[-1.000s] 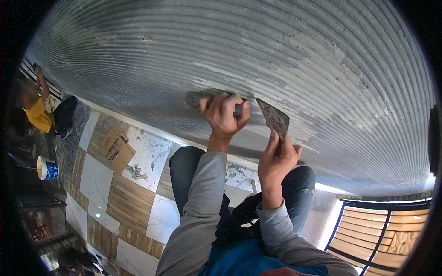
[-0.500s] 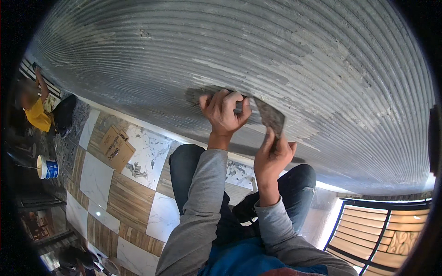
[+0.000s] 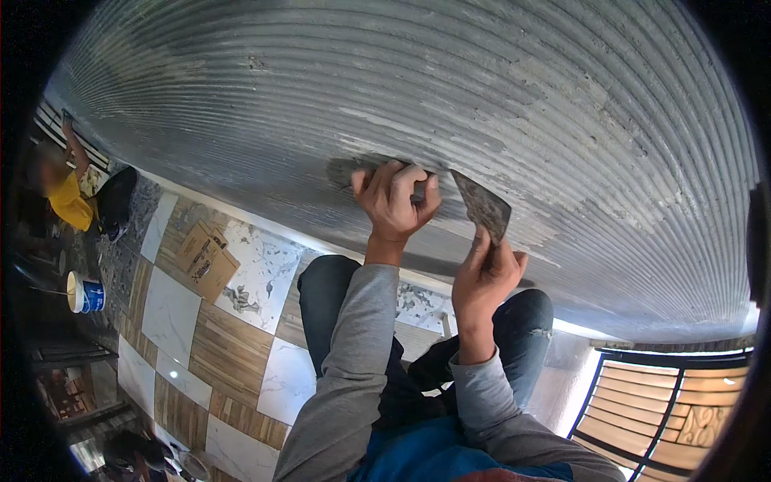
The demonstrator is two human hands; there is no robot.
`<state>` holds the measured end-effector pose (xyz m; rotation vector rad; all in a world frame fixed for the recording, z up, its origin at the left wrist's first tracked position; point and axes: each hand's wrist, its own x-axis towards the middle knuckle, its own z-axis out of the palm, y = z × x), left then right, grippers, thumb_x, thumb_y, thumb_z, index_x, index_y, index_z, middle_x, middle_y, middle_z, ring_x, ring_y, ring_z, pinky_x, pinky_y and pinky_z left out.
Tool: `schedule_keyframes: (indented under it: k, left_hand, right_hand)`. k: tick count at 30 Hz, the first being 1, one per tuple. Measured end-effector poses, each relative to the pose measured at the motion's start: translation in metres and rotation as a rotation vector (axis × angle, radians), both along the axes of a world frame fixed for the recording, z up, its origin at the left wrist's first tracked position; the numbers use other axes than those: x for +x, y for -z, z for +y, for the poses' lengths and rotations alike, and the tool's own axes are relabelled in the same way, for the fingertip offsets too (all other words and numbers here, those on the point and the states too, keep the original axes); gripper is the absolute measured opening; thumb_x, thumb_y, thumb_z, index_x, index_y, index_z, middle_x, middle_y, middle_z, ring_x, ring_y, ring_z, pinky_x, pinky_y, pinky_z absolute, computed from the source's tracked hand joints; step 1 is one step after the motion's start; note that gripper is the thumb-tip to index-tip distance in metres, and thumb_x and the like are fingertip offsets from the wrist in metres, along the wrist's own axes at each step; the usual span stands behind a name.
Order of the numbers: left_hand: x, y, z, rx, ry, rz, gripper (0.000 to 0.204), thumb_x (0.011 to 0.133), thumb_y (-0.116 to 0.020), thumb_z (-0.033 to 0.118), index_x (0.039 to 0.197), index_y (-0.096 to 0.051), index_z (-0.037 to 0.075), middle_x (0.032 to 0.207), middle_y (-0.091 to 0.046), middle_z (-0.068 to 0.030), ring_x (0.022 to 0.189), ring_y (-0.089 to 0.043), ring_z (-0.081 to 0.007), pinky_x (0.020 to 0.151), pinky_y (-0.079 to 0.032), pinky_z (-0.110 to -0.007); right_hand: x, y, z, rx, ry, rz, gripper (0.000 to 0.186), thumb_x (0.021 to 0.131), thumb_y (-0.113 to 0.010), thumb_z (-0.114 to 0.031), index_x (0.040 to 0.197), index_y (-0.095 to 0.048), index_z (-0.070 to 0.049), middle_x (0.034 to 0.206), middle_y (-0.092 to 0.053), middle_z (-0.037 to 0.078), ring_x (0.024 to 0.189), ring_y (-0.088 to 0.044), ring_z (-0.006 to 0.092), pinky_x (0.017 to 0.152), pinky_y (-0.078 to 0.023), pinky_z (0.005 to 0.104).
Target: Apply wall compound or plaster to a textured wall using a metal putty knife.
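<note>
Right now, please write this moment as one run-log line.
left hand: curled at ridged wall | right hand: pinching flat grey plate | floor: cardboard at left

The ridged wall [image 3: 385,88] looks rough, the floor tiles [image 3: 183,384] glossy.

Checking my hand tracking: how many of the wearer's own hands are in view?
2: the left hand, curled at the ridged grey wall, and, to its right, the right hand, pinching a flat dark blade. Some fingertips are hidden.
</note>
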<state>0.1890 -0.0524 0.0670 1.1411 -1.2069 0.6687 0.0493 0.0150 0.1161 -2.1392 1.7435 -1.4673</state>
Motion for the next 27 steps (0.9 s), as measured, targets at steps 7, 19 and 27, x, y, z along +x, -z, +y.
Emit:
schedule_keyframes:
  k: [7,19,27]
  left_hand:
    - [0.002,0.000,0.000,-0.006,0.000,-0.007,0.016,0.085,-0.068,0.026,0.086,-0.055,0.016,0.064,-0.053,0.0049,0.058,-0.053,-0.0146,0.067,-0.029,-0.034]
    - [0.001,0.002,-0.001,-0.005,0.000,0.002,0.016,0.086,-0.068,0.027,0.087,-0.055,0.016,0.067,-0.055,0.0030,0.059,-0.054,-0.0161,0.068,-0.030,-0.035]
    - [0.001,0.003,-0.002,-0.014,0.009,-0.005,0.017,0.085,-0.069,0.026,0.086,-0.054,0.016,0.064,-0.051,0.0043,0.056,-0.050,-0.0151,0.067,-0.029,-0.035]
  right_hand:
    - [0.009,-0.005,-0.001,0.012,-0.007,0.058,0.006,0.085,-0.068,-0.010,0.086,-0.064,-0.005,0.067,-0.062,0.009,0.054,-0.051,0.0277,0.070,-0.033,0.0346]
    - [0.003,-0.011,0.003,0.021,-0.008,0.028,0.006,0.087,-0.064,-0.012,0.087,-0.065,-0.006,0.067,-0.060,0.009,0.055,-0.049,0.0275,0.069,-0.032,0.0349]
    - [0.011,-0.004,0.001,-0.004,-0.006,0.034,0.009,0.086,-0.066,-0.013,0.093,-0.068,-0.007,0.073,-0.064,0.006,0.057,-0.053,0.0244,0.071,-0.033,0.0338]
